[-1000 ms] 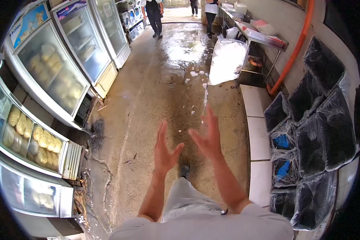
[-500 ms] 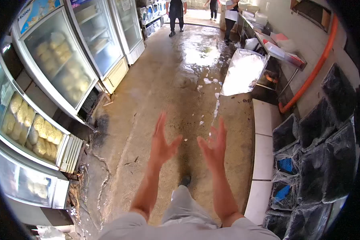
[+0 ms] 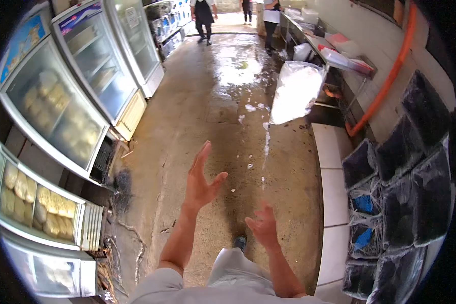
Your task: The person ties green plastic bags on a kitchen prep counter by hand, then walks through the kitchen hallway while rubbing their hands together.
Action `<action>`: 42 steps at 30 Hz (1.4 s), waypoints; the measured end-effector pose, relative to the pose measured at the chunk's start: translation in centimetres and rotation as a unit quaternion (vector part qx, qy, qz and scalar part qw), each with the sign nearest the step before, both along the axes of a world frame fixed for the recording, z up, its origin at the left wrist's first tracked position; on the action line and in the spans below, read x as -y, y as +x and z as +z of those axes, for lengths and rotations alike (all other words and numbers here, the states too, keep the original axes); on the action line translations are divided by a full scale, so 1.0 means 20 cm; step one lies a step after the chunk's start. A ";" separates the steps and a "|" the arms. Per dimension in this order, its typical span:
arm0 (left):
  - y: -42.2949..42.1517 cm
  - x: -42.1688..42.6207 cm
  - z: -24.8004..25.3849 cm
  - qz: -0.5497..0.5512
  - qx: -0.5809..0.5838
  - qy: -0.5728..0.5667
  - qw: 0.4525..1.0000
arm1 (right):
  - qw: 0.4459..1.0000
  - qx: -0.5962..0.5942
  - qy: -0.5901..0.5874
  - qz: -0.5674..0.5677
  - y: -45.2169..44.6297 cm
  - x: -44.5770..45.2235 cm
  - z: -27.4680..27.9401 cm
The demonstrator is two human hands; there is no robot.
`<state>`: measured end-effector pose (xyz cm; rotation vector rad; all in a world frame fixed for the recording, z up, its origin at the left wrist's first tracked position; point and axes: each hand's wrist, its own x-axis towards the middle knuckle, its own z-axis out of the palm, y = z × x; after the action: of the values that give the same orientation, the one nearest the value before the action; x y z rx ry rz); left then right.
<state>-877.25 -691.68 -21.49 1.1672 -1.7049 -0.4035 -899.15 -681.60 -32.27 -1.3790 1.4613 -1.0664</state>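
My left hand [image 3: 201, 182] is held out over the concrete floor [image 3: 187, 126], its thumb apart from the fingers and nothing in it. Lower and to the right, my right hand [image 3: 264, 223] is also empty, with its fingers spread and partly curled. Neither hand touches anything. Ahead of them, a large clear bag [image 3: 296, 91] full of something white stands on the floor beside a metal table. White bits [image 3: 266, 139] trail across the wet floor from near the bag toward me. A dark shoe [image 3: 240, 242] shows below my pale clothing.
Glass-door fridges [image 3: 50, 101] and a low display case [image 3: 38, 197] with bagged goods line the left. Plastic-wrapped dark crates [image 3: 400, 202] stack at right, beside a tiled ledge [image 3: 334, 192]. A long table [image 3: 329, 45] and orange pipe [image 3: 390, 86] follow the right wall. Several people [image 3: 203, 20] stand far ahead.
My right hand has dropped lower and nearer to my body. My left hand stays raised at about the same place. The view has shifted slightly, and a distant person has changed stance.
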 end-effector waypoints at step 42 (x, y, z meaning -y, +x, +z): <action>-0.31 -4.44 -0.35 -0.986 0.162 0.033 0.037 | 0.327 0.048 -0.233 -0.915 1.60 -4.14 0.14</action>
<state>-883.53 -602.85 -28.56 1.6999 1.5458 1.1816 -867.12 -598.74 -29.51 1.1392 2.3687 -2.8288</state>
